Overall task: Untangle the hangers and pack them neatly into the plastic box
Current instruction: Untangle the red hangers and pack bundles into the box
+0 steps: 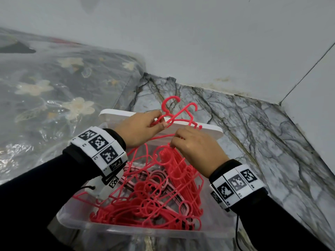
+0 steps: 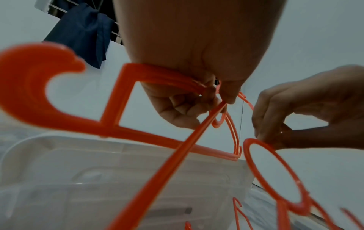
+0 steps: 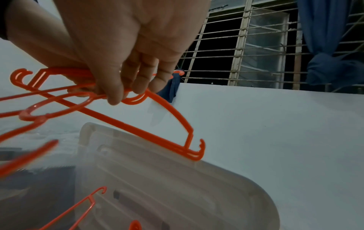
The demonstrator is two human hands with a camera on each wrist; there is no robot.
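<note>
From the head view the left hand pinches a few red hangers above the far rim of the plastic box, whose tangled pile the right hand grips; the left wrist view shows fingers curled round them; the right wrist view shows fingers clasping hanger wire above the box's white lid.

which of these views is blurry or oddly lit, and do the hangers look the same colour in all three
Head view: evenly lit and mostly sharp, edges bowed by the wide lens, hangers pinkish red. Left wrist view: dim, the near hanger hook soft and oversized, hangers orange. Right wrist view: dim too, the left hand looms large, hangers at the left edge smeared, dark window behind.
</note>
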